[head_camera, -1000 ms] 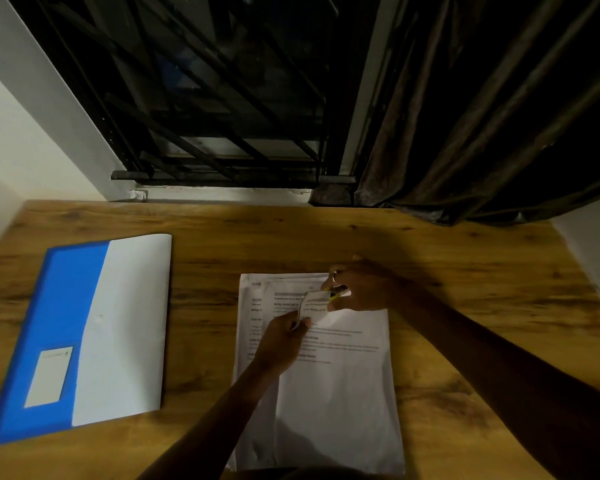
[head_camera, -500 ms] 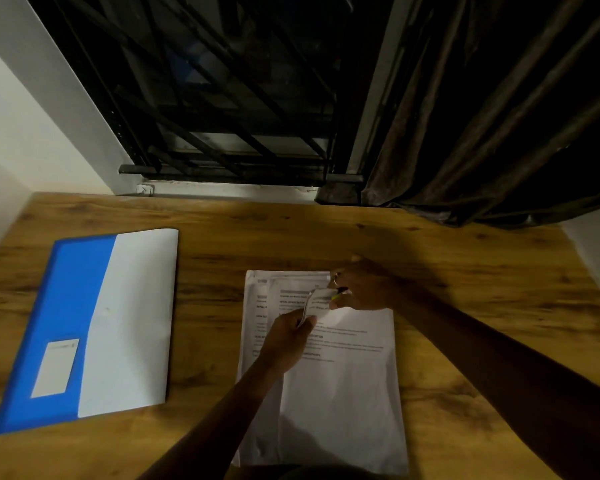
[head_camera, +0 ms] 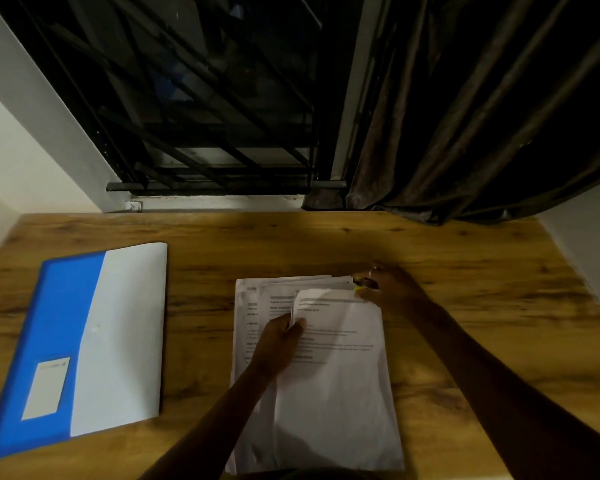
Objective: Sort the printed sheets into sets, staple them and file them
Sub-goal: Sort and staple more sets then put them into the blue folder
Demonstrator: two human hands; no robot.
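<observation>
A stack of printed sheets (head_camera: pixel 329 393) lies on the wooden desk (head_camera: pixel 482 358) in front of me, its layers fanned a little at the top. My left hand (head_camera: pixel 279 342) pinches the left edge of the top sheet (head_camera: pixel 340 317), which curls up there. My right hand (head_camera: pixel 387 289) rests at the stack's top right corner, closed around a small yellow and black object (head_camera: pixel 362 285); it is too blurred to identify. A blue and white folder (head_camera: pixel 84 341) lies shut at the left of the desk, apart from both hands.
A barred window (head_camera: pixel 205 116) and a dark curtain (head_camera: pixel 482 116) stand behind the desk's far edge. White walls close in on the left and right. Bare wood shows between the folder and the stack and to the right of my right arm.
My right hand has slid from the top middle of the stack to its top right corner. The lifted sheet under my left hand has spread wider. The view shifted slightly.
</observation>
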